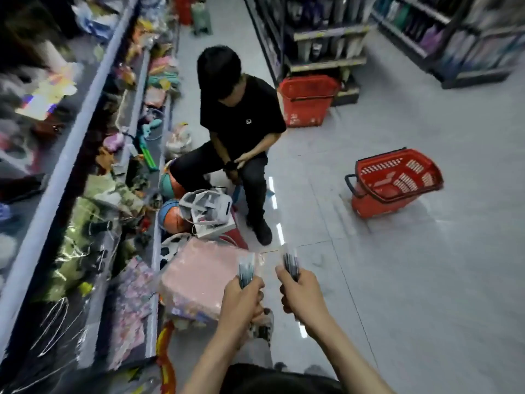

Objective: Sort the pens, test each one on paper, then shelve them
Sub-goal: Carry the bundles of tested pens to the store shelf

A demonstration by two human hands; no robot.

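Left of frame, the grey toy shelf (71, 155) was smeared, labels unreadable. Lower centre, the left hand (241, 297) clenched a blurry bundle of dark pens (245, 270). Above, a seated person's black T-shirt (241, 106) bore an illegible white logo (249, 121). The right hand (301, 294) gripped a second dark pen bundle (291, 264), ends hidden in the fist.

Little can be read. At 12 o'clock, a small white square logo (249, 121) sits on the chest of the seated person's black T-shirt (227, 109); it may hold a single letter, but it is too small to tell. At 1 o'clock, the red basket (308, 89) carries a white mark (295, 119) low on its front, blurred. The edge strips (329, 32) of the far shelves are unreadable.
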